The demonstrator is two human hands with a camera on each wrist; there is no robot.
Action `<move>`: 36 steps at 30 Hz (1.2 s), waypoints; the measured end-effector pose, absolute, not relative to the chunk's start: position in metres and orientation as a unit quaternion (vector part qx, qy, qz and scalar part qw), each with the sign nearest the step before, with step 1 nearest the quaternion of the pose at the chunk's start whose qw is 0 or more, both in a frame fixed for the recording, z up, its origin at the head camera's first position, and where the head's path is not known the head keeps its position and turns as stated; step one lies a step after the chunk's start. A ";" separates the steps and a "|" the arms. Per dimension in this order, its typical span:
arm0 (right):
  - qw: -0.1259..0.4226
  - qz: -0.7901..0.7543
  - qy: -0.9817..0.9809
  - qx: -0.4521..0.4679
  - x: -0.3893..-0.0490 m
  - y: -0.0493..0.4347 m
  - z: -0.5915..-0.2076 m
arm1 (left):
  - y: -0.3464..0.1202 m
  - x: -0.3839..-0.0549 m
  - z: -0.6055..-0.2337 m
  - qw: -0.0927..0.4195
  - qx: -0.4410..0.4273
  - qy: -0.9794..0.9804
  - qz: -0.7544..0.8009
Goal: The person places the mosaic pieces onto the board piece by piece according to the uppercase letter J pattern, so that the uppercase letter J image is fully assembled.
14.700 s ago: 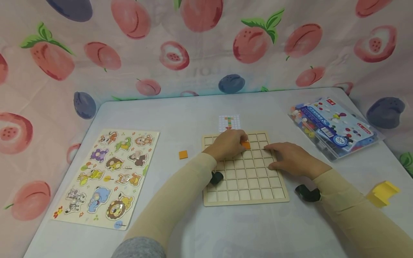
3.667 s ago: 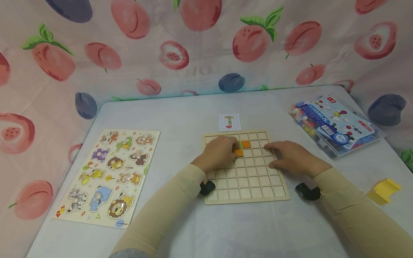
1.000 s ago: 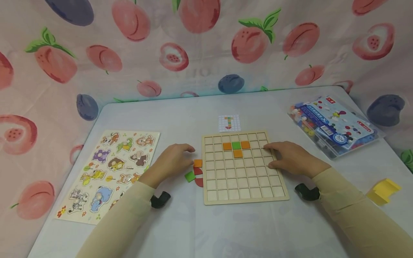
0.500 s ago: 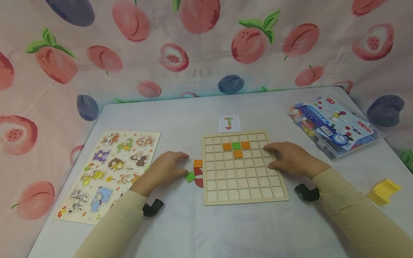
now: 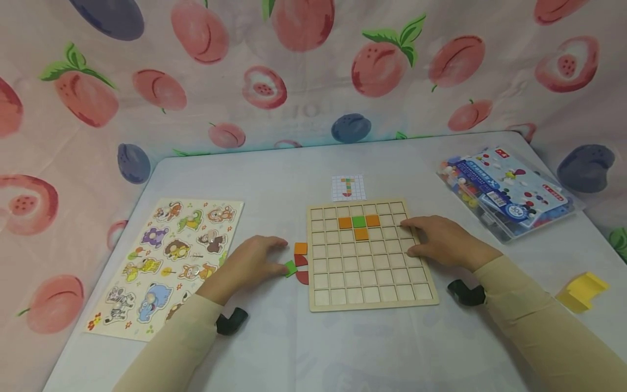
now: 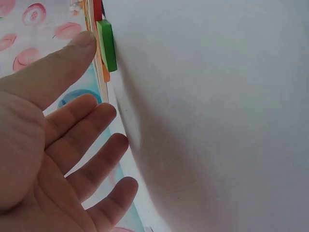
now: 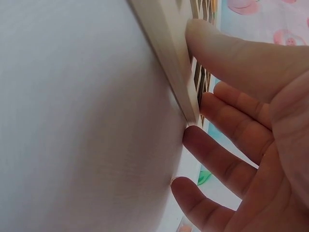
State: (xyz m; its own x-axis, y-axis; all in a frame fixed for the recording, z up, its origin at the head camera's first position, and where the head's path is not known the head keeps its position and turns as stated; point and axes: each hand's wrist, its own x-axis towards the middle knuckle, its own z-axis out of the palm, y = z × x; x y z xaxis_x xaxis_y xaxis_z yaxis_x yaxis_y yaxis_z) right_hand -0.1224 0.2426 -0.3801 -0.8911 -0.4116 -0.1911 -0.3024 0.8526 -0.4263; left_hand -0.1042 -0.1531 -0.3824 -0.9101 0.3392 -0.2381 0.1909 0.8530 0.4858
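A wooden grid board (image 5: 372, 264) lies mid-table. Its upper cells hold a row of orange (image 5: 345, 222), green (image 5: 359, 221) and orange tiles (image 5: 373, 220), with another orange tile (image 5: 361, 234) below the green one. At the board's left edge are a loose orange tile (image 5: 301, 249), two red curved pieces (image 5: 302, 278) and a loose green tile (image 5: 292, 267). My left hand (image 5: 247, 267) touches that green tile with its thumb, the other fingers spread and apart from it. My right hand (image 5: 448, 240) rests at the board's right edge, thumb (image 7: 207, 38) on the rim.
Behind the board lies a small pattern card (image 5: 348, 188). An animal puzzle board (image 5: 196, 256) sits left, partly under the left forearm. To the right are a clear box of colourful beads (image 5: 509, 190) and a yellow folded piece (image 5: 583, 292).
Orange and green tiles now show in the board's cells. The left hand has left the board and come nearer the person, its thumb now at the loose green tile, which shifted slightly. Right hand unmoved.
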 end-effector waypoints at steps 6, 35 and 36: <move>0.139 -0.195 0.952 -0.188 -0.124 0.243 -0.380 | -0.152 -0.103 -0.382 0.168 0.142 0.948 0.228; 0.144 -0.199 0.952 -0.185 -0.124 0.241 -0.378 | -0.151 -0.111 -0.381 0.155 0.133 0.953 0.223; 0.144 -0.199 0.952 -0.185 -0.123 0.241 -0.378 | -0.151 -0.111 -0.381 0.154 0.134 0.953 0.223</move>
